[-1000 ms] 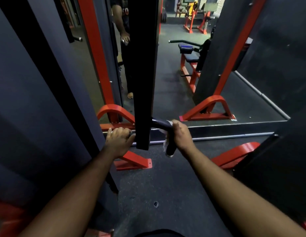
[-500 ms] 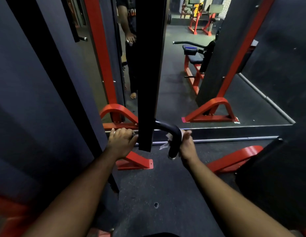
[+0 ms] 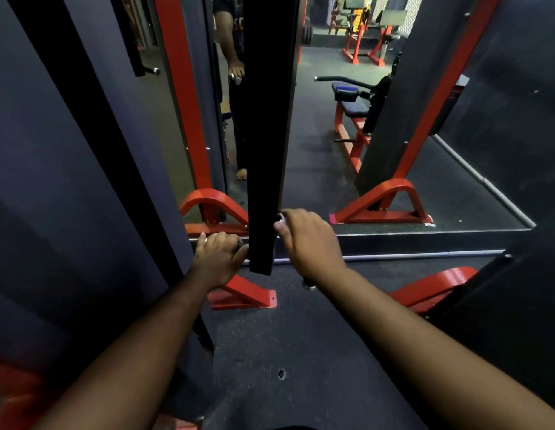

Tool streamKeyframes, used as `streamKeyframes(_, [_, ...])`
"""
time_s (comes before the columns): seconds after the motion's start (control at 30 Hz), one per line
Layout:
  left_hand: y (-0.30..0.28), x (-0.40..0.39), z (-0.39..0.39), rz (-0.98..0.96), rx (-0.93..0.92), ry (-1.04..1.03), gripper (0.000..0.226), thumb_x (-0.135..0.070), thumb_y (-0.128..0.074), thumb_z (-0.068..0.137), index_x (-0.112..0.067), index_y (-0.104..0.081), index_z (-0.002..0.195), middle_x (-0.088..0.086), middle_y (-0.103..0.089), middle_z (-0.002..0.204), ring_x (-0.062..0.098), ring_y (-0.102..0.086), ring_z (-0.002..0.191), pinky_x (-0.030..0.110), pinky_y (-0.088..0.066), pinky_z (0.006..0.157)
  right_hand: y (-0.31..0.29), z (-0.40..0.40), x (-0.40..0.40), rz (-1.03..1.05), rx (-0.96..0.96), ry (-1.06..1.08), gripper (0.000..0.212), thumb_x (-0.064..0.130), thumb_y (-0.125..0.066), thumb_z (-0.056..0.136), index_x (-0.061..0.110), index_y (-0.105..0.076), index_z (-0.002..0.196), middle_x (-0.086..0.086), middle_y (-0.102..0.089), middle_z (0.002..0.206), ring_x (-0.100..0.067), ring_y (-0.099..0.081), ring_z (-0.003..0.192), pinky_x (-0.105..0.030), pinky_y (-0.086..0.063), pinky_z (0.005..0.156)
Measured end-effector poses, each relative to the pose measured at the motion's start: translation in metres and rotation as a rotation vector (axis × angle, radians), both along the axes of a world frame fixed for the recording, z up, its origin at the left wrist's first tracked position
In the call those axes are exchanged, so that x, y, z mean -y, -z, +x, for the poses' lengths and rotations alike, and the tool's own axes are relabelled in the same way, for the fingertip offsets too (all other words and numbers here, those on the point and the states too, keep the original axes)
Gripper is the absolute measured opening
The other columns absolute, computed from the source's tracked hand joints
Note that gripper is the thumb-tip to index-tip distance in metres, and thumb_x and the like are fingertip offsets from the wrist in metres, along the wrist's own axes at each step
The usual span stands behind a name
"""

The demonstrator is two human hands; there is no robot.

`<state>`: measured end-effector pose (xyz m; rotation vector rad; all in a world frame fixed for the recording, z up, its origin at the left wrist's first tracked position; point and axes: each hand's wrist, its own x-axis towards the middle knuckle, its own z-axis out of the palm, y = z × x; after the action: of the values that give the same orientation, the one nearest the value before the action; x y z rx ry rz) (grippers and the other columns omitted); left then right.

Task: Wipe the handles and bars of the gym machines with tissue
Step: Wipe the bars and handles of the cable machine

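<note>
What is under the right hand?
The right hand covers the black handle; only the handle's end shows below the wrist. Any tissue there is hidden. The left hand grips the other side.

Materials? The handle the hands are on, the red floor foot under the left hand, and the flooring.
Handle: mostly hidden; its end cap glints, probably metal.
Red foot: painted steel, going by its glossy coat and bolt hole.
Floor: likely rubber matting, matte black and speckled.
</note>
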<state>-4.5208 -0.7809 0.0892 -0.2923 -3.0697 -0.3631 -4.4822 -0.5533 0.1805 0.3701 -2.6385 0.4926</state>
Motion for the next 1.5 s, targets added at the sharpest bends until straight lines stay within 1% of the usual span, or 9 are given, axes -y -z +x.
streamKeyframes(0.17, [0.006, 0.004, -0.003, 0.015, 0.006, 0.017, 0.081, -0.076, -0.002, 0.085, -0.025, -0.059, 0.113, 0.0, -0.056, 0.11, 0.025, -0.051, 0.118, 0.056, -0.017, 0.12, 0.05, 0.008, -0.03, 0.338, -0.387, -0.184, 0.071, 0.015, -0.06, 0.093, 0.005, -0.033, 0.158, -0.014, -0.034, 0.163, -0.036, -0.035, 0.148, -0.058, -0.035, 0.114])
streamKeyframes(0.3, [0.003, 0.003, -0.001, 0.021, 0.022, 0.014, 0.084, -0.076, -0.001, 0.082, -0.025, -0.059, 0.113, 0.0, -0.055, 0.111, 0.025, -0.05, 0.12, 0.055, -0.015, 0.121, 0.071, 0.008, -0.063, 0.446, -0.408, -0.321, 0.101, 0.018, -0.077, 0.078, 0.006, -0.021, 0.161, -0.012, -0.015, 0.17, -0.043, -0.019, 0.153, -0.06, -0.022, 0.123])
streamKeyframes(0.43, [-0.001, 0.002, 0.001, 0.029, 0.029, 0.003, 0.085, -0.077, 0.0, 0.08, -0.025, -0.06, 0.111, 0.001, -0.057, 0.111, 0.025, -0.051, 0.12, 0.054, -0.015, 0.121, 0.084, 0.004, -0.09, 0.413, -0.418, -0.419, 0.065, 0.001, -0.035, 0.098, 0.007, -0.019, 0.161, -0.009, -0.006, 0.171, -0.039, -0.009, 0.156, -0.051, -0.015, 0.127])
streamKeyframes(0.6, [0.001, 0.001, -0.002, -0.005, 0.008, 0.01, 0.077, -0.073, -0.002, 0.083, -0.025, -0.059, 0.105, 0.002, -0.059, 0.109, 0.028, -0.054, 0.116, 0.056, -0.021, 0.117, 0.111, 0.015, -0.095, 0.449, -0.391, -0.309, 0.047, 0.012, -0.022, 0.107, 0.003, -0.035, 0.152, -0.018, 0.002, 0.17, -0.046, -0.003, 0.155, -0.058, -0.013, 0.125])
streamKeyframes(0.93, [0.004, 0.002, -0.01, -0.011, -0.006, 0.016, 0.08, -0.074, -0.001, 0.084, -0.027, -0.06, 0.109, 0.0, -0.058, 0.108, 0.026, -0.053, 0.114, 0.055, -0.025, 0.115, 0.111, 0.025, -0.11, 0.719, -0.433, -0.292, 0.062, 0.034, -0.052, 0.102, 0.013, -0.035, 0.158, -0.003, -0.029, 0.167, -0.036, -0.018, 0.155, -0.061, -0.019, 0.122])
streamKeyframes(1.1, [0.002, 0.002, -0.007, 0.011, -0.007, 0.015, 0.079, -0.074, -0.002, 0.084, -0.027, -0.061, 0.109, 0.001, -0.059, 0.109, 0.027, -0.054, 0.116, 0.056, -0.024, 0.116, 0.126, 0.033, -0.109, 0.948, -0.388, -0.346, 0.051, 0.011, -0.032, 0.103, -0.001, -0.044, 0.15, -0.018, -0.035, 0.162, -0.032, -0.026, 0.153, -0.072, -0.005, 0.119])
streamKeyframes(1.27, [0.005, 0.002, -0.009, 0.007, 0.004, 0.013, 0.082, -0.075, -0.001, 0.082, -0.027, -0.06, 0.112, 0.002, -0.058, 0.113, 0.026, -0.052, 0.12, 0.056, -0.021, 0.119, 0.083, 0.02, -0.108, 0.988, -0.536, -0.367, 0.05, 0.009, -0.027, 0.105, 0.004, -0.046, 0.151, -0.013, -0.036, 0.163, -0.026, -0.035, 0.15, -0.066, -0.029, 0.114])
streamKeyframes(1.37, [0.005, 0.002, -0.009, 0.018, 0.012, 0.005, 0.083, -0.074, -0.002, 0.081, -0.025, -0.059, 0.115, 0.004, -0.058, 0.118, 0.027, -0.051, 0.124, 0.056, -0.017, 0.121, 0.06, 0.009, -0.114, 0.976, -0.623, -0.405, 0.051, 0.008, -0.035, 0.104, 0.002, -0.039, 0.154, -0.012, -0.033, 0.164, -0.018, -0.028, 0.153, -0.063, -0.018, 0.122])
streamKeyframes(1.5, [0.006, 0.0, -0.01, 0.013, -0.012, 0.017, 0.082, -0.073, -0.004, 0.083, -0.023, -0.061, 0.114, 0.004, -0.059, 0.115, 0.028, -0.052, 0.123, 0.057, -0.018, 0.121, 0.077, 0.01, -0.113, 0.901, -0.532, -0.48, 0.039, 0.015, -0.038, 0.11, 0.001, -0.059, 0.14, -0.013, -0.051, 0.152, -0.023, -0.039, 0.148, -0.065, -0.006, 0.123])
